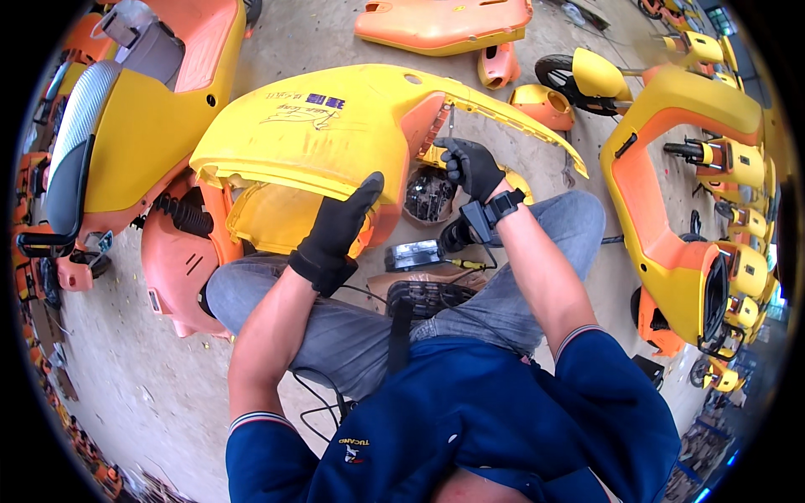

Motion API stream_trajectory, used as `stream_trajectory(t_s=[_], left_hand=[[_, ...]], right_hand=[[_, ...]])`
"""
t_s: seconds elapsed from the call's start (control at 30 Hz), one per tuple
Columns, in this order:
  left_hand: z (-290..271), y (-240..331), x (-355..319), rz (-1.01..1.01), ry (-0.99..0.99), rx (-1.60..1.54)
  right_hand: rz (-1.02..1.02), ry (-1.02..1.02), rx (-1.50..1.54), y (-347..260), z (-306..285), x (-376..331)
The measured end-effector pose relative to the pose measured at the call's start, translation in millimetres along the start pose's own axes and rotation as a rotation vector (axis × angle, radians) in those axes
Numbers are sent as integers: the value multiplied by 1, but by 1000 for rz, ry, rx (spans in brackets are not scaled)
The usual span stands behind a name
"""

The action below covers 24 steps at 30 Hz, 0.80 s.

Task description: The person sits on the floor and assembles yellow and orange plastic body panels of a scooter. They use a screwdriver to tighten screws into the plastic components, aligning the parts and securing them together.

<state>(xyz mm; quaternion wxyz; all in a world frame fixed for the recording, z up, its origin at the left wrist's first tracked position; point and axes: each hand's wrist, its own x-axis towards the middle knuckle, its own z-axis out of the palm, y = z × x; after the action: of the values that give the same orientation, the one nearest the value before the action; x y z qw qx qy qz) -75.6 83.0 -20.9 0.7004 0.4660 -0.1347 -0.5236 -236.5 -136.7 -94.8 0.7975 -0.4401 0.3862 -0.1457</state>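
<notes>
A large yellow scooter body panel (293,117) with orange inner faces lies across the floor in front of my crossed legs. My left hand (335,226), in a black glove, grips the panel's near edge, one digit laid up over its surface. My right hand (471,168), also gloved, is closed with curled fingers beside the panel's orange inner edge and its long yellow arm (520,119). What those fingers pinch, if anything, is too small to make out. Between my knees are a bag of small dark parts (429,197), a clear-lidded box (412,255) and a yellow-handled screwdriver (468,264).
Yellow-and-orange scooter shells stand at the left (134,142) and right (625,184). A pink-orange cover (176,260) sits by my left knee. An orange panel (444,23) lies ahead, near a black wheel (566,80). A black cable (314,411) trails by my left leg.
</notes>
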Motion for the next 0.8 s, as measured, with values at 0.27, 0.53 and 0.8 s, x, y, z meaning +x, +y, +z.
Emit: stream_trajectory(t_s=[0.27,0.53,0.8], left_hand=[[-5,-3,0,-31,-29,39],[-7,-7,-1,0,-5,82],[-5,-6,-1,-5,-11,94]], right_hand=[[32,-13,28,1,-4,10],[39,-27,82,1,-3,16],[69,-62,185,5,-11,24]])
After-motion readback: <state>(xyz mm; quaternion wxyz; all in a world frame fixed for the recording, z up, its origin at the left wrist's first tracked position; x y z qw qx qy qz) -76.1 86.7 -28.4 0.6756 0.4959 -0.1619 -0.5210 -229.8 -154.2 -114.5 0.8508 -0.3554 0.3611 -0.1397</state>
